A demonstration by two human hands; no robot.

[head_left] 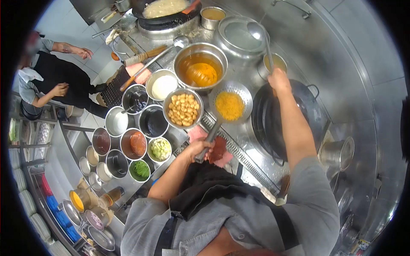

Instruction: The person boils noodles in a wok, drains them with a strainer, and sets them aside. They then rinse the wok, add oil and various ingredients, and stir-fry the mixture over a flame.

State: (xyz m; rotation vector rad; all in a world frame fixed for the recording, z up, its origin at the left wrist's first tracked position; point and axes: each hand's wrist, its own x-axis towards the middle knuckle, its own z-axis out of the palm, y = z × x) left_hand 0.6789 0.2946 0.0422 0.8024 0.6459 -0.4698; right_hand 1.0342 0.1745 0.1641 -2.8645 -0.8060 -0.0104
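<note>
My left hand (200,150) is closed round the dark handle of a perforated skimmer (245,94). In the skimmer's bowl lies a mound of yellow crumb-like food (229,106). A reddish-brown cloth (220,147) and pink cloth lie beside that hand. My right hand (280,82) grips the handle of a metal ladle (256,31), whose bowl is over a large round metal pot (235,25). Beneath my right forearm sits a dark wok (273,132). A metal pot of orange-brown liquid (188,70) stands just beyond the skimmer, with a bowl of pale brown chunks (191,123) to its left.
Several metal containers of sauces and ingredients, including chopped green vegetable (160,150) and shredded greens (141,169), crowd the left. Another wok (164,19) with pale food is at the back. A co-worker in a black apron (60,77) stands at far left.
</note>
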